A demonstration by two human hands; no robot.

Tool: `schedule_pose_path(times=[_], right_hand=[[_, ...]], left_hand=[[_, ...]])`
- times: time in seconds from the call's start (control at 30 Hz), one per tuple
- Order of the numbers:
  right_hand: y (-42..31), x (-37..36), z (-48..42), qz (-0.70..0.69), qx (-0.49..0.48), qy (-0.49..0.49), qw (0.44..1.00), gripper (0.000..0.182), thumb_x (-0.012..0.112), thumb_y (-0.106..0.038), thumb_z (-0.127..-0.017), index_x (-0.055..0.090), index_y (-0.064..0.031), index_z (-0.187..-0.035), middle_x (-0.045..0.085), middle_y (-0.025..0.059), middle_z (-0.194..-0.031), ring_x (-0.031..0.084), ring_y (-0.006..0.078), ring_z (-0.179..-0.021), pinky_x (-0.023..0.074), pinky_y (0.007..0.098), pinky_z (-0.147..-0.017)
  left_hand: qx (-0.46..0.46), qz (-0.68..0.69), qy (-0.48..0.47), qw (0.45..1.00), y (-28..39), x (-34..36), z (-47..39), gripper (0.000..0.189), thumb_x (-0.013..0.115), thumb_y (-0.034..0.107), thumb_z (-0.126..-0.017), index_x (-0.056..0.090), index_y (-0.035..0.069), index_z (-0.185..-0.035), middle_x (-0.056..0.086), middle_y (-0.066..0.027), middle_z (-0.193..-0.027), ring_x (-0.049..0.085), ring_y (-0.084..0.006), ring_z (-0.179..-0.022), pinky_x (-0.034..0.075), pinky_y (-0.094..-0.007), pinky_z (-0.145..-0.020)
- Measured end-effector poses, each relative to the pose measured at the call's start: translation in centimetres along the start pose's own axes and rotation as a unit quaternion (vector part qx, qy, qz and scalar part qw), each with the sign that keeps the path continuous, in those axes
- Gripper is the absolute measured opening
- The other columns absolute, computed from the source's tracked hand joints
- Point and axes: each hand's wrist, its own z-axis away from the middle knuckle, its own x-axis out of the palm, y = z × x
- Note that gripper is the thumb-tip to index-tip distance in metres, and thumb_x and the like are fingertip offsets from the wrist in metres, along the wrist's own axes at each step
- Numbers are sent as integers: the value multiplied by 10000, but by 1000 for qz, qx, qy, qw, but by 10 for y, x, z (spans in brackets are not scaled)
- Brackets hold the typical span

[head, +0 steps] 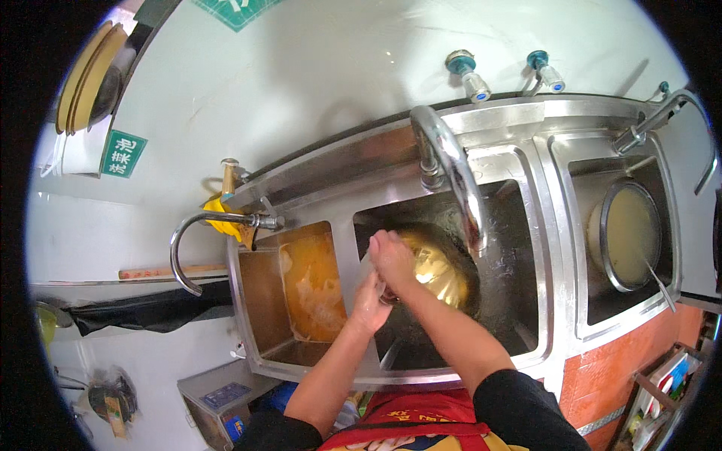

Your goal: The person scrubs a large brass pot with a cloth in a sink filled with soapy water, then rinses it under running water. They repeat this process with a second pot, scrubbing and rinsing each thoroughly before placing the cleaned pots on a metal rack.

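Both hands meet over the left part of the middle sink basin [496, 315]. My left hand [369, 301] is curled around a small translucent object, perhaps a cup, mostly hidden between the hands. My right hand [393, 262] lies over its upper end with the fingers together; whether it grips the object is hidden. Under and beside my right hand, a shiny gold-coloured metal bowl [443, 270] sits in the basin. A curved chrome faucet [451, 163] arches over the basin from behind, to the right of my hands.
The left sink [259, 310] holds a tub of orange-brown liquid [316, 282]. In the right sink stands a steel pot [629, 237] of cloudy liquid with a utensil handle [660, 282] sticking out. A second faucet [180, 242] and a yellow cloth-like item [225, 220] are at left.
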Motion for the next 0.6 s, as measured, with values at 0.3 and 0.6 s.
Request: schedule_pose_path(times=[0.3, 0.6], right_hand=[[51, -1, -68, 234, -115, 42, 965, 191, 530, -220, -814, 641, -66, -827, 615, 132, -837, 563, 300, -877, 421, 416, -750], [42, -52, 90, 32, -197, 44, 979, 276, 540, -172, -847, 583, 2, -1057, 544, 165, -1172, 485, 336, -1108, 373, 429, -949]], left_hand=[[29, -134, 36, 990, -5, 26, 1, 561, 418, 315, -964, 140, 162, -1427, 310, -120, -1406, 440, -293, -1178, 423, -457, -943], [52, -102, 122, 986, 6, 11, 1, 399, 418, 261, -969, 297, 157, -1334, 440, -113, -1264, 508, -229, -1068, 478, -405, -826]])
